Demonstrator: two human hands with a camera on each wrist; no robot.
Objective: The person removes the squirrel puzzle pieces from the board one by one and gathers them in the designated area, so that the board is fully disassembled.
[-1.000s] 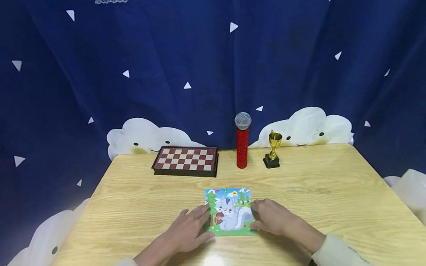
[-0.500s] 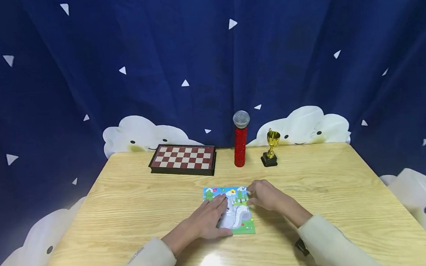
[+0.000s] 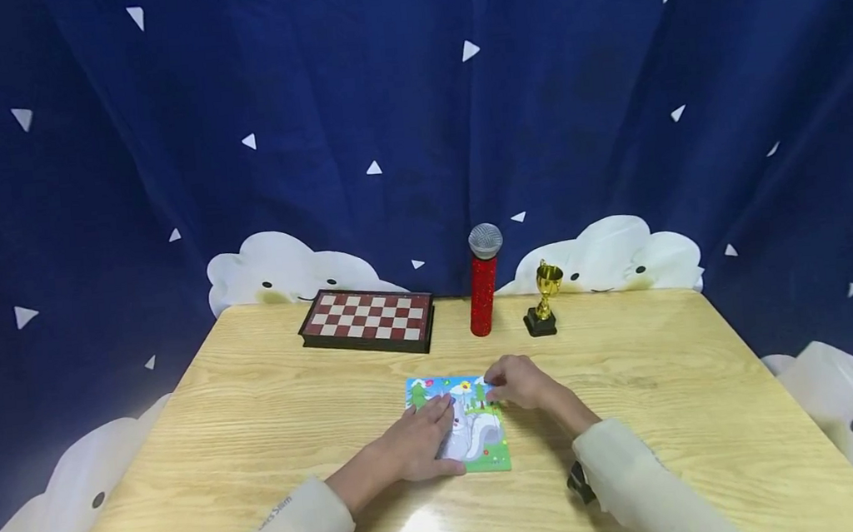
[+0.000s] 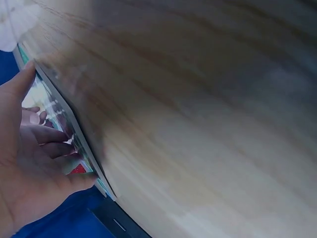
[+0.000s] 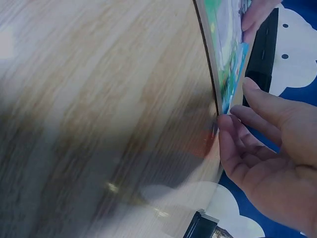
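A flat square board [image 3: 494, 454] with a grey squirrel and trees printed on it lies on the table. My left hand [image 3: 415, 444] rests across its left half with fingers extended, covering much of the squirrel. At the board's upper right corner is my right hand [image 3: 523, 382], fingers bent. The right wrist view has its fingertips [image 5: 225, 124] touching the corner, while the thumb [image 5: 251, 85] stays apart from them. Seen from the left wrist, the thumb of my left hand [image 4: 37, 173] is spread away from the fingers over the board.
On the wooden table [image 3: 274, 428], a checkered game board [image 3: 369, 319] in a black frame lies toward the back left. A red microphone [image 3: 483, 291] with a silver head stands upright behind the squirrel board. Right of it stands a small gold trophy cup [image 3: 547, 286]. A dark blue curtain [image 3: 413, 92] hangs behind.
My left hand has slid right from the board's left edge onto its picture. My right hand has moved from the right edge up to the upper right corner. The board has hardly moved.
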